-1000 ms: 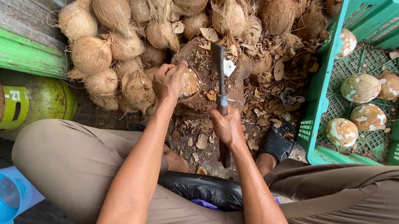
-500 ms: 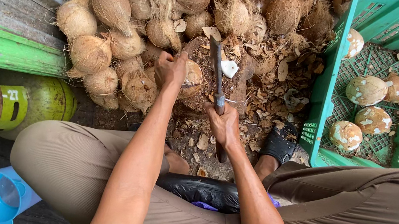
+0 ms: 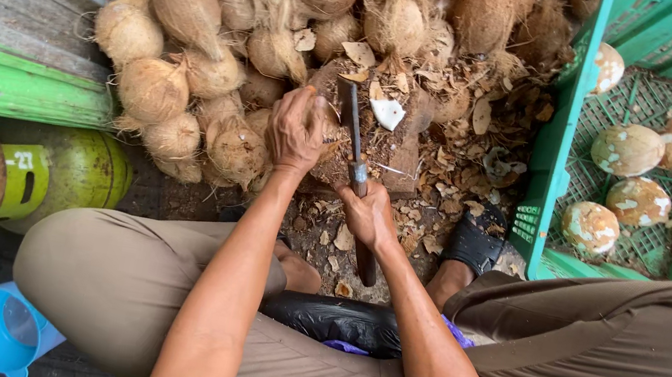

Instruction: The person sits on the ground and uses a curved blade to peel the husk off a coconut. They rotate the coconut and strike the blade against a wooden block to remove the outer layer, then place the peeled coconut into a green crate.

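Lowered, cleaver (image 3: pixel 352 132) clenched in right grip (image 3: pixel 368 217); left grip (image 3: pixel 296 127) grasping coconut (image 3: pixel 330 124)

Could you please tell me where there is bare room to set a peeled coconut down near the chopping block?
The crate has bare mesh floor along its near edge and between its four peeled coconuts. It is crowded elsewhere: the husked pile presses against the block, chips litter the ground to the crate, and the left hand and right hand with the cleaver occupy the block.
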